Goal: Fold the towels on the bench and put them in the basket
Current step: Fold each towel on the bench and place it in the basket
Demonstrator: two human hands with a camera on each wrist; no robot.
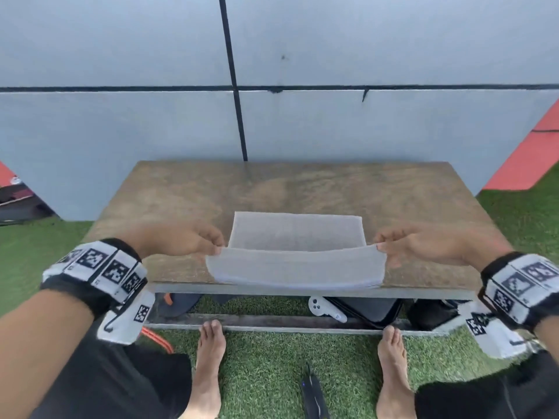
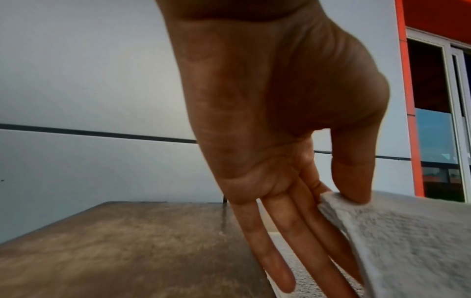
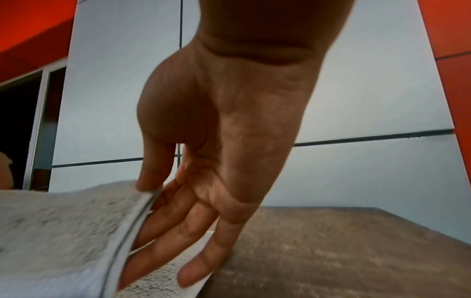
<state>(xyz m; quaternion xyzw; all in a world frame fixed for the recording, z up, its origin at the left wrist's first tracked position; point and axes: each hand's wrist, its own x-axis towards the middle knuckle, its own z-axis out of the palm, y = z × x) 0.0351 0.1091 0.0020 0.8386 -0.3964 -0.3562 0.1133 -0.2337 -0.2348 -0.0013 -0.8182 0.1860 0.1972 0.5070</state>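
A light grey towel (image 1: 296, 252) lies near the front edge of the brown bench (image 1: 187, 192), its near half lifted off the top. My left hand (image 1: 216, 244) pinches the towel's near left corner (image 2: 339, 203) between thumb and forefinger, the other fingers (image 2: 270, 252) straight. My right hand (image 1: 381, 244) pinches the near right corner (image 3: 146, 192) the same way, with its other fingers (image 3: 203, 260) spread underneath. The lifted edge sags a little between the hands. No basket is in view.
A grey panelled wall (image 1: 332, 116) stands right behind the bench. Under the bench lie a white controller (image 1: 325, 308) and dark bags (image 1: 369, 308). My bare feet (image 1: 210, 358) stand on green artificial grass, with an orange cable (image 1: 157, 338) at the left.
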